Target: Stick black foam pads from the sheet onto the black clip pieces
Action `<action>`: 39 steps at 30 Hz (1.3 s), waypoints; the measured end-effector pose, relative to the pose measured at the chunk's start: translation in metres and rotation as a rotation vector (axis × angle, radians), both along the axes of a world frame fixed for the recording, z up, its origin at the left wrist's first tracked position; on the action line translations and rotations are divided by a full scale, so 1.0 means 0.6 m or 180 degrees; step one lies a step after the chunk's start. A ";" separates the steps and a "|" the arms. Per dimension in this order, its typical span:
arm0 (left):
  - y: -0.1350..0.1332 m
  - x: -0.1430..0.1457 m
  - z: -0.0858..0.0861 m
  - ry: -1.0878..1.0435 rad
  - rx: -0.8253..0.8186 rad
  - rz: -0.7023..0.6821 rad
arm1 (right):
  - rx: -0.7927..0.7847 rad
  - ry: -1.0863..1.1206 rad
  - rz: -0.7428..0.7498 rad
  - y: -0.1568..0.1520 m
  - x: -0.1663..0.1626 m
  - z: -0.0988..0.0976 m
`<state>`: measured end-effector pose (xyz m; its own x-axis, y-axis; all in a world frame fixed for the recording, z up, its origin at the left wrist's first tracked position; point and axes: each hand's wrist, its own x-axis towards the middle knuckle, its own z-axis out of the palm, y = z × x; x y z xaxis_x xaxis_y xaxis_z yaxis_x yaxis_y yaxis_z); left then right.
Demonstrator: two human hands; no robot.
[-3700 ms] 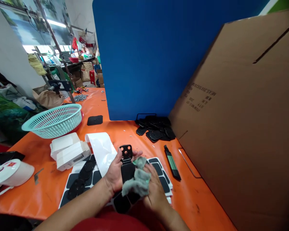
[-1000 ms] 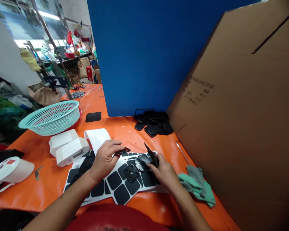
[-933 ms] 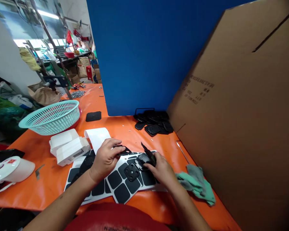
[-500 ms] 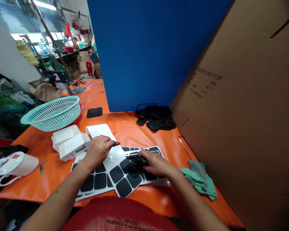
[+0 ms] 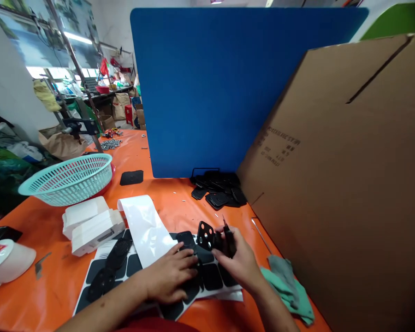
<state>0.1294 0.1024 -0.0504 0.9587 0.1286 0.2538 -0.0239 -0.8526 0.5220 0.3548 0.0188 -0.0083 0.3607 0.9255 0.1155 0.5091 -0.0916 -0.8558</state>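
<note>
My right hand [image 5: 240,263] is closed on a black plastic plate with holes [image 5: 205,235] and a thin dark tool [image 5: 228,239], both held just above the sheet. My left hand [image 5: 171,275] rests palm down on a white backing sheet of black square pads [image 5: 214,278], its fingertips on a black pad [image 5: 186,240]. A curl of white backing paper [image 5: 143,226] lies just left of that pad. A few black grooved parts [image 5: 110,263] lie on the left half of the sheet.
A green-grey cloth [image 5: 286,290] lies at the right by a big cardboard sheet [image 5: 342,184]. A pile of black parts [image 5: 217,189] sits against the blue divider [image 5: 224,87]. A teal basket [image 5: 67,177], white boxes [image 5: 90,223] and a white cup [image 5: 5,260] stand left.
The cloth went from my hands to the table at the right. My right hand has lifted the holed plate off the sheet. My left hand moved right, onto the sheet.
</note>
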 end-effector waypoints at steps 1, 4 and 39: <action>0.001 -0.003 0.004 0.0129 -0.0364 0.0073 | -0.0017 0.0042 -0.0141 -0.005 -0.010 0.002; -0.003 0.005 0.042 -0.0097 -0.1769 0.0626 | -0.0124 0.0234 -0.0326 -0.015 -0.045 0.007; 0.001 0.048 0.117 0.0768 0.0080 0.2289 | -0.0883 -0.1881 0.0562 -0.039 -0.056 0.051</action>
